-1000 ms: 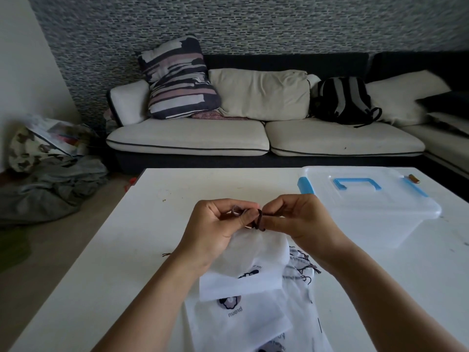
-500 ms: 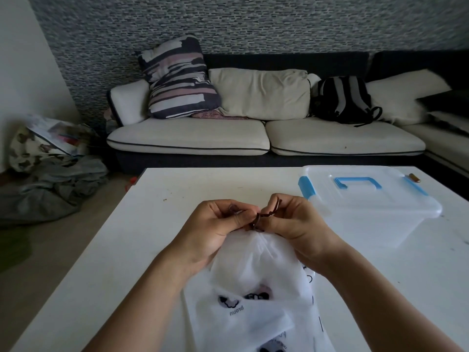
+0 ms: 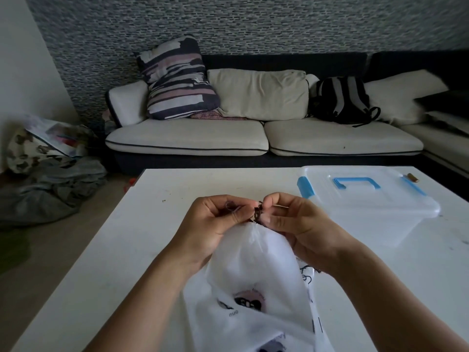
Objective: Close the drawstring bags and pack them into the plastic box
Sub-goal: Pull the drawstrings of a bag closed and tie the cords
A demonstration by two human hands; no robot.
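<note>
Head view: white tabletop (image 3: 106,262), lidded plastic box (image 3: 368,207) near its far right corner, drawstring bag (image 3: 256,270) at the near edge. Left hand (image 3: 215,222) and right hand (image 3: 294,222) pinch its cord (image 3: 257,214); better to cinch fully while bracing the gathered neck.

We count two hands, left (image 3: 213,224) and right (image 3: 294,224); one plastic box (image 3: 368,199) at 2 o'clock; one backpack (image 3: 342,100); one striped cushion (image 3: 177,80) at 11 o'clock. Bag count unclear.

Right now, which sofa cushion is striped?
The upright striped cushion at the sofa's left; the back cushion beside it is plain cream.
</note>
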